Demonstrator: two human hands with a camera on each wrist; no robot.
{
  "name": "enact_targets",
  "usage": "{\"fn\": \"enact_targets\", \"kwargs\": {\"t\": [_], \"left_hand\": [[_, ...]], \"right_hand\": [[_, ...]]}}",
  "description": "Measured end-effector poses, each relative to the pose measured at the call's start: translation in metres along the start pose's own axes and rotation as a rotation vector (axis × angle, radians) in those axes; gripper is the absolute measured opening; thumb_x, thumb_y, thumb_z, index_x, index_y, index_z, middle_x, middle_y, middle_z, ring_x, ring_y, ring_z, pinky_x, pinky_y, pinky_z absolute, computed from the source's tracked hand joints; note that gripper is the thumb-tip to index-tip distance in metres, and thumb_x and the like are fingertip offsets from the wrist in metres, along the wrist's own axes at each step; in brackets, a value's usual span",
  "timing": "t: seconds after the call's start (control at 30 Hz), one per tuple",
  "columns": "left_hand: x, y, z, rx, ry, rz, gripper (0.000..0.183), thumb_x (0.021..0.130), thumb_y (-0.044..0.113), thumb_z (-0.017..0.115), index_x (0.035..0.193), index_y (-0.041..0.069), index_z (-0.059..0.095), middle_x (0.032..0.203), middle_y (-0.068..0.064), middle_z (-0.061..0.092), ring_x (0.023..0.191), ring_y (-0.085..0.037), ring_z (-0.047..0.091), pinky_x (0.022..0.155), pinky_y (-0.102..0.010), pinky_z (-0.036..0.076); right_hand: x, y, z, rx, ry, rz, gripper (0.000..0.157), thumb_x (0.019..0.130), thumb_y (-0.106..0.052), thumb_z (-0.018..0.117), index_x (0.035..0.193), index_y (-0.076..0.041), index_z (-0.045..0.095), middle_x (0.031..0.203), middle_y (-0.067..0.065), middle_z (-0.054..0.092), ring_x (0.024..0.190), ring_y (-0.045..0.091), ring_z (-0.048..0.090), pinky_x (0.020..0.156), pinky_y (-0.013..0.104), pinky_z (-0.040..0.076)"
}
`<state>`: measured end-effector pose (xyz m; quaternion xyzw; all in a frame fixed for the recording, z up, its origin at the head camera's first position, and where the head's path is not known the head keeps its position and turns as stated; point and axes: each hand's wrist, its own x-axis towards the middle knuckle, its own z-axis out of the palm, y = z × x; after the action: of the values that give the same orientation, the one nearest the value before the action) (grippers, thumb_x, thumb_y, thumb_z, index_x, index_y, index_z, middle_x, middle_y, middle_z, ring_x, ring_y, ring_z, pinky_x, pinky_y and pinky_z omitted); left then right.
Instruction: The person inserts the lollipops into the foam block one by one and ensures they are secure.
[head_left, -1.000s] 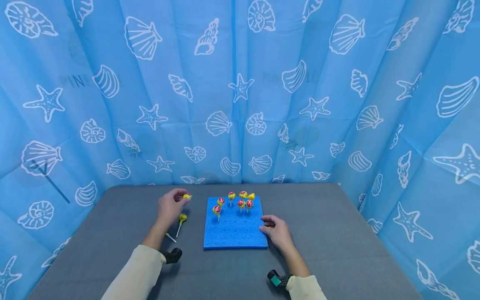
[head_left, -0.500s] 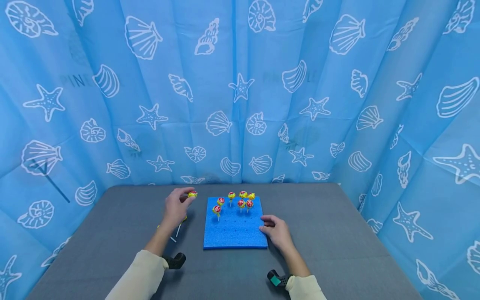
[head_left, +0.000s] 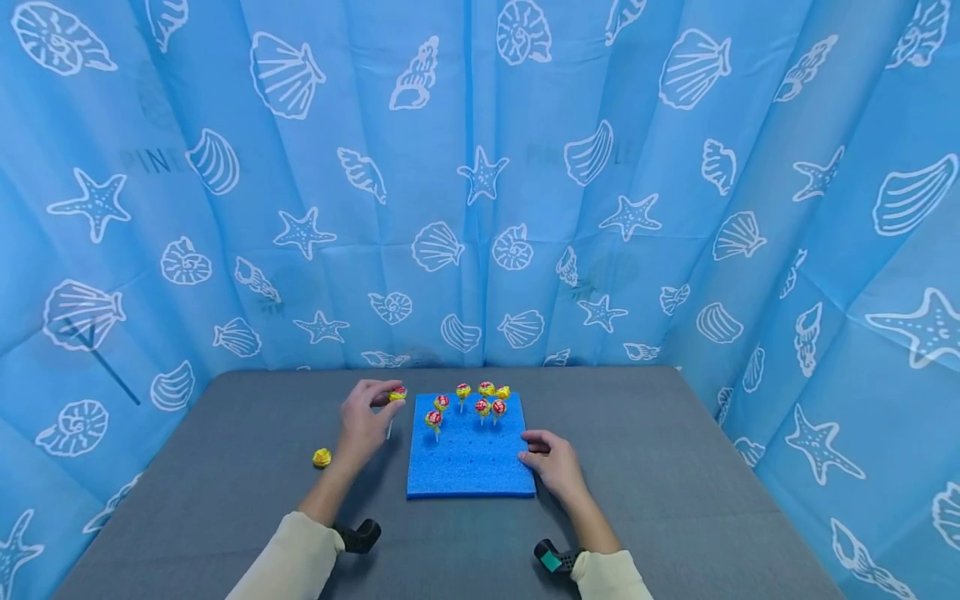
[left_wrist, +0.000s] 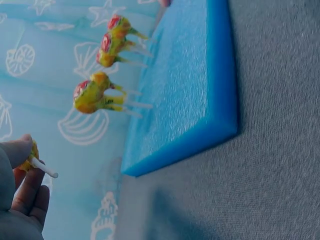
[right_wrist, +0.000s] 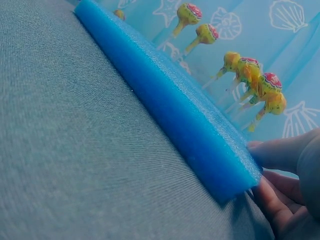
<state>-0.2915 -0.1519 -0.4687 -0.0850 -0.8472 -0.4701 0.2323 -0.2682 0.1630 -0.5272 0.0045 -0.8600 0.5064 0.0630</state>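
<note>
My left hand (head_left: 363, 423) pinches a lollipop (head_left: 398, 394) in a yellow and red wrapper, just left of the foam board's far-left corner. In the left wrist view the held lollipop's white stick (left_wrist: 46, 168) points down toward the table, free of the board. The blue foam board (head_left: 468, 481) lies flat, with several lollipops (right_wrist: 206, 34) standing in its far and left parts and small holes nearer me. At the board's right edge, my right hand (head_left: 557, 465) grips it, thumb along the top and fingers at the side.
A yellow-wrapped lollipop (head_left: 322, 457) lies on the grey table (head_left: 675, 500), left of my left forearm, which hides part of the table there. A blue shell-print curtain (head_left: 480, 208) hangs behind the table's far edge.
My left hand has moved right toward the board with the lollipop, whose stick now points downward. My left arm now covers one loose lollipop. The right hand has stayed put.
</note>
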Motion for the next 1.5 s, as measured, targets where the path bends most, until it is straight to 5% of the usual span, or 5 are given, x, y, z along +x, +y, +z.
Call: {"fn": "enact_targets", "kwargs": {"t": [0.23, 0.47, 0.73, 0.93, 1.5], "left_hand": [[-0.004, 0.006, 0.005, -0.051, 0.035, 0.013, 0.029, 0.088, 0.007, 0.072, 0.116, 0.008, 0.069, 0.118, -0.01, 0.057, 0.1, -0.029, 0.061, 0.087, -0.051, 0.051], [-0.009, 0.012, 0.008, -0.112, 0.031, -0.048, 0.029, 0.089, 0.007, 0.071, 0.117, 0.01, 0.067, 0.125, -0.008, 0.057, 0.102, -0.027, 0.061, 0.089, -0.051, 0.05], [-0.019, 0.008, 0.012, -0.173, 0.048, -0.059, 0.027, 0.089, 0.007, 0.07, 0.115, 0.014, 0.066, 0.116, -0.005, 0.062, 0.1, -0.024, 0.062, 0.094, -0.053, 0.047], [-0.027, 0.006, 0.018, -0.152, 0.076, -0.009, 0.031, 0.088, 0.007, 0.073, 0.118, 0.012, 0.067, 0.112, -0.004, 0.06, 0.096, -0.024, 0.063, 0.09, -0.052, 0.049], [-0.042, -0.005, 0.036, -0.135, 0.097, -0.017, 0.034, 0.083, 0.0, 0.076, 0.112, 0.013, 0.065, 0.107, -0.001, 0.057, 0.095, -0.019, 0.06, 0.089, -0.047, 0.051]], "right_hand": [[0.001, 0.0, 0.0, 0.0, -0.016, 0.005, 0.026, 0.089, -0.006, 0.07, 0.115, -0.004, 0.068, 0.106, 0.009, 0.066, 0.097, 0.024, 0.061, 0.085, 0.042, 0.052], [0.0, 0.0, 0.0, -0.006, -0.014, 0.013, 0.026, 0.09, -0.007, 0.07, 0.116, -0.005, 0.067, 0.107, 0.008, 0.066, 0.097, 0.024, 0.06, 0.086, 0.042, 0.052], [-0.001, 0.0, 0.001, -0.003, -0.002, 0.012, 0.026, 0.089, -0.006, 0.071, 0.115, -0.004, 0.068, 0.106, 0.009, 0.066, 0.096, 0.024, 0.061, 0.085, 0.042, 0.053], [-0.001, 0.001, 0.0, -0.002, 0.001, 0.013, 0.026, 0.089, -0.005, 0.071, 0.115, -0.004, 0.068, 0.106, 0.009, 0.066, 0.096, 0.024, 0.061, 0.085, 0.042, 0.053], [0.0, 0.0, 0.0, 0.002, -0.014, 0.012, 0.026, 0.089, -0.006, 0.07, 0.115, -0.003, 0.067, 0.107, 0.009, 0.066, 0.097, 0.024, 0.061, 0.086, 0.041, 0.053]]}}
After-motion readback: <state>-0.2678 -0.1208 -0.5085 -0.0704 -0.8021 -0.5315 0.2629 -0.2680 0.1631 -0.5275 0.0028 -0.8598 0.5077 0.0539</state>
